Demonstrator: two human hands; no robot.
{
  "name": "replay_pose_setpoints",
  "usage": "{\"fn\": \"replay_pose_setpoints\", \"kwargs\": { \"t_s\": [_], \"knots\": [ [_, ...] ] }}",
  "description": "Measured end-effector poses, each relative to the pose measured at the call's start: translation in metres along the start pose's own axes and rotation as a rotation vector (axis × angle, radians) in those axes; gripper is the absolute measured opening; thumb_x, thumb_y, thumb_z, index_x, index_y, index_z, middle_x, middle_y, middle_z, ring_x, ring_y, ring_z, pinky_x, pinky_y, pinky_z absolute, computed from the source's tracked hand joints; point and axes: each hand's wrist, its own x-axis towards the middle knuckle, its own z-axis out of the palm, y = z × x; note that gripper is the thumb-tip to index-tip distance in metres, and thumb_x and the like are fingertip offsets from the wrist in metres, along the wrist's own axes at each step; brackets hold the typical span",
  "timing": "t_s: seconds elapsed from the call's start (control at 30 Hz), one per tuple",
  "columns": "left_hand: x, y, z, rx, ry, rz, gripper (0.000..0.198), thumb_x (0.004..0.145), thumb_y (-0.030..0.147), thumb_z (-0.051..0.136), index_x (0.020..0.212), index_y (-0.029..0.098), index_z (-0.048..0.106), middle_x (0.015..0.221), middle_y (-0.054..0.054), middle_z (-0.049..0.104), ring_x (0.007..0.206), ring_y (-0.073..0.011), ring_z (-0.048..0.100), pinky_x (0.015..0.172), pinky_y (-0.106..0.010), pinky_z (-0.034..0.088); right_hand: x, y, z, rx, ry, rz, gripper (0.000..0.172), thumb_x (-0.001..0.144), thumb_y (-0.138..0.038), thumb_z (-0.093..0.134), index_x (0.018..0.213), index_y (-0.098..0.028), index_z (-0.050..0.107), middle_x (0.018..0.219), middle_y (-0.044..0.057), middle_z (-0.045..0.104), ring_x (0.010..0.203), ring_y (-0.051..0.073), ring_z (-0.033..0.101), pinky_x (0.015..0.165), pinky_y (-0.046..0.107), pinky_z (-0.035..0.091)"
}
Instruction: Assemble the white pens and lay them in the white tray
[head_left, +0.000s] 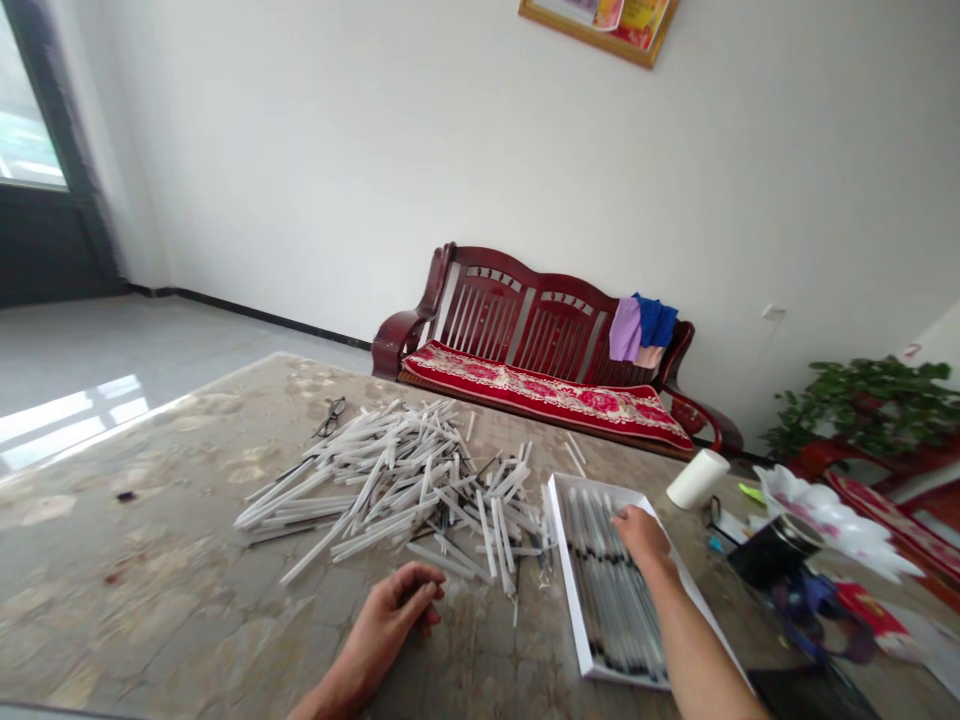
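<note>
My left hand (401,608) rests at the near edge of a loose heap of slim whitish tubes (390,460), its fingers curled in and thumb against them, with nothing visible in its grasp. Over the far part of a shallow white box (577,632), my right hand (643,535) has its fingers pinched together; whatever they grip is hidden. Inside the box lie rows of thin translucent sticks (611,600) with dark ends, side by side in two bands. My right forearm covers part of the box's right side.
The patterned table (172,540) also bears a pair of glasses (330,415), a white roll (697,478), a black cylinder (776,550) and a white petal-edged dish (832,520) at the right. Beyond stands a red wooden bench (525,310); a leafy plant (862,400) is at the right.
</note>
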Motion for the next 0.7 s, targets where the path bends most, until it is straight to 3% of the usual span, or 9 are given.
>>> {"fn": "replay_pose_setpoints", "kwargs": {
  "t_s": [0.1, 0.2, 0.27, 0.33, 0.4, 0.53, 0.7],
  "knots": [
    [0.0, 0.001, 0.001, 0.001, 0.002, 0.003, 0.047, 0.062, 0.06, 0.077, 0.08, 0.017, 0.071, 0.067, -0.001, 0.066, 0.053, -0.015, 0.06, 0.048, -0.024, 0.046, -0.009, -0.01, -0.006, 0.021, 0.022, -0.03, 0.025, 0.087, -0.027, 0.053, 0.097, -0.016, 0.074, 0.104, 0.015, 0.073, 0.098, 0.028, 0.068, 0.072, 0.03, 0.046],
    [0.0, 0.002, 0.001, 0.015, 0.02, 0.01, 0.048, 0.062, 0.061, 0.076, 0.08, 0.017, 0.07, 0.066, -0.001, 0.066, 0.052, -0.0142, 0.058, 0.046, -0.023, 0.044, -0.031, -0.038, -0.006, 0.085, 0.044, -0.135, 0.031, 0.09, -0.025, 0.048, 0.11, -0.021, 0.071, 0.114, 0.008, 0.072, 0.104, 0.021, 0.067, 0.08, 0.025, 0.046],
    [-0.001, 0.003, 0.002, 0.021, 0.027, 0.013, 0.048, 0.062, 0.061, 0.076, 0.08, 0.016, 0.07, 0.066, -0.001, 0.066, 0.051, -0.0137, 0.058, 0.044, -0.023, 0.042, -0.056, -0.066, -0.002, 0.154, 0.011, -0.252, 0.029, 0.089, -0.028, 0.049, 0.106, -0.024, 0.072, 0.107, 0.003, 0.075, 0.1, 0.017, 0.068, 0.079, 0.021, 0.046],
    [-0.002, 0.004, 0.002, 0.024, 0.024, 0.018, 0.047, 0.063, 0.059, 0.076, 0.08, 0.017, 0.07, 0.065, -0.001, 0.066, 0.05, -0.0137, 0.058, 0.044, -0.022, 0.041, -0.085, -0.095, 0.006, 0.259, -0.065, -0.414, 0.025, 0.087, -0.027, 0.052, 0.101, -0.022, 0.073, 0.099, 0.005, 0.076, 0.094, 0.018, 0.07, 0.076, 0.022, 0.047],
    [-0.003, 0.005, 0.002, 0.025, 0.023, 0.023, 0.045, 0.063, 0.058, 0.077, 0.079, 0.017, 0.069, 0.066, -0.001, 0.066, 0.051, -0.0138, 0.058, 0.044, -0.022, 0.041, -0.112, -0.119, 0.013, 0.212, -0.091, -0.468, 0.022, 0.087, -0.03, 0.053, 0.092, -0.021, 0.073, 0.092, 0.006, 0.076, 0.089, 0.02, 0.07, 0.072, 0.024, 0.045],
    [-0.002, 0.004, 0.001, 0.013, 0.045, 0.045, 0.042, 0.063, 0.054, 0.077, 0.079, 0.017, 0.069, 0.066, -0.001, 0.065, 0.05, -0.0141, 0.058, 0.044, -0.022, 0.042, -0.144, -0.145, 0.021, -0.011, -0.096, -0.42, 0.024, 0.088, -0.038, 0.054, 0.083, -0.021, 0.071, 0.092, 0.009, 0.076, 0.089, 0.023, 0.07, 0.068, 0.025, 0.042],
    [-0.001, 0.001, 0.001, 0.017, 0.054, 0.055, 0.037, 0.064, 0.049, 0.076, 0.079, 0.016, 0.069, 0.066, -0.001, 0.066, 0.051, -0.015, 0.059, 0.044, -0.023, 0.042, -0.147, -0.147, 0.024, -0.029, -0.084, -0.383, 0.024, 0.09, -0.034, 0.049, 0.085, -0.022, 0.07, 0.094, 0.007, 0.076, 0.089, 0.021, 0.07, 0.066, 0.025, 0.04]
  ]
}}
